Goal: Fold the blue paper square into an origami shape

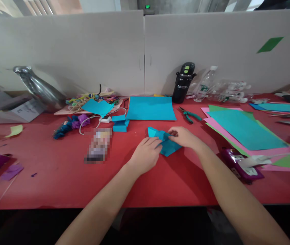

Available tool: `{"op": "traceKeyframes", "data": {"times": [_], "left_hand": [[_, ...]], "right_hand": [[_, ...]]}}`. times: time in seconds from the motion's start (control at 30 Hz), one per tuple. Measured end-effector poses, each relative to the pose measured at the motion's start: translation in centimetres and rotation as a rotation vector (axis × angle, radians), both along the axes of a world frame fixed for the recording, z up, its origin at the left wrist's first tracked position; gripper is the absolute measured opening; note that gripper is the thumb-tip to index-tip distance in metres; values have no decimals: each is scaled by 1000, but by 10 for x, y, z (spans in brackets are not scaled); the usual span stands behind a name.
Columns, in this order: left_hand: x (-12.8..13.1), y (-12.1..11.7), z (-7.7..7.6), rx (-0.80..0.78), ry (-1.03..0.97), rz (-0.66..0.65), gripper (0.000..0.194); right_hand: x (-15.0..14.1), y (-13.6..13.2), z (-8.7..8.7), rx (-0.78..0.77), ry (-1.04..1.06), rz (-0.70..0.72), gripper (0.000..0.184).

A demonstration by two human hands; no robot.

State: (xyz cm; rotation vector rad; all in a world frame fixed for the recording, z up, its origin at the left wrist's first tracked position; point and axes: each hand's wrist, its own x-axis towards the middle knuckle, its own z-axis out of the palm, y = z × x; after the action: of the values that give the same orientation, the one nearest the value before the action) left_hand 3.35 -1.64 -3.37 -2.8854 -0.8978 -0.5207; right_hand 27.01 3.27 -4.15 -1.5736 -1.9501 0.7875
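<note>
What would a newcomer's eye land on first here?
Probably the bright red tabletop, with the folded blue paper near its middle between the fingers of the left hand and right hand. Next, the shiny silver jug at the back left and the black bottle upright by the pale partition. Then the fanned blue, pink and green sheets on the right.

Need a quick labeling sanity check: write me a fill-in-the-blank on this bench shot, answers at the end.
The left hand and right hand touch the folded blue paper over a ____ tabletop. The lettering on the black bottle reads ____. The patch on the pale partition, upper right, is ____.
Missing words: red; DAWN; green.
</note>
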Motion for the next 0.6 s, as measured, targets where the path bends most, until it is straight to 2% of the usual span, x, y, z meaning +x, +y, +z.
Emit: {"op": "traceKeyframes", "data": {"times": [0.07,0.2,0.27,0.37,0.4,0.5,0.6], "left_hand": [[11,-7,-8,44,39,-6,40],[22,-13,-18,4,58,40,50],[19,-13,-15,-51,35,43,48],[3,-4,-1,-144,-115,-38,35],[-4,0,5,-162,-220,-8,32],[-26,16,17,-242,-490,252,22],[-39,25,19,-359,-450,393,14]], "right_hand": [[1,1,-2,-2,2,-8,10],[0,1,-1,-26,-9,-11,11],[-1,0,1,-41,-29,-22,11],[0,-1,4,-95,-39,-55,10],[1,-1,5,-119,-36,-66,10],[3,-1,8,-174,-23,-85,8],[2,-1,10,-209,32,-76,9]]}}
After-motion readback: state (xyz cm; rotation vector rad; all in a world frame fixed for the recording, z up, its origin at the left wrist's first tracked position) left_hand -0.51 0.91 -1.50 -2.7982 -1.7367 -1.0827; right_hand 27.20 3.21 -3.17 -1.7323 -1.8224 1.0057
